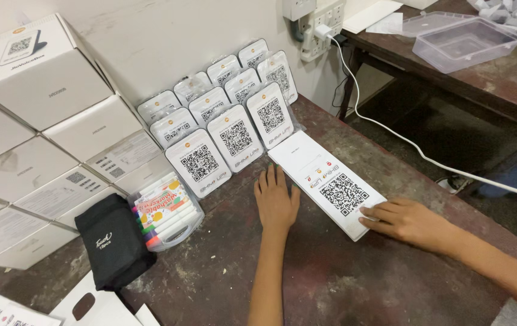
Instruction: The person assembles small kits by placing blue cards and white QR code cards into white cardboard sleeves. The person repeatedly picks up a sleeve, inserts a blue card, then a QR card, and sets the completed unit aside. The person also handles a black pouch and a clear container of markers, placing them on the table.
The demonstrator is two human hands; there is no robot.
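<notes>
Worn dark surface [343, 278] carries everything. Stacked white boxes [41, 151] stand well to the left of both hands. Rows of white code placards [228, 115] lean against the wall just beyond the left hand. A long white card [325, 181] lies flat between the hands. Left hand [275, 202]: open, palm down on the surface, touching the card's edge. Right hand [406, 222]: open, fingertips pressing the card's near corner. Marker case [165, 211] sits left of the left hand.

A worn dark table [355, 284] meets a pale wall [168, 42] (socket strip [322, 24] mounted), second table [500, 84] beyond.
</notes>
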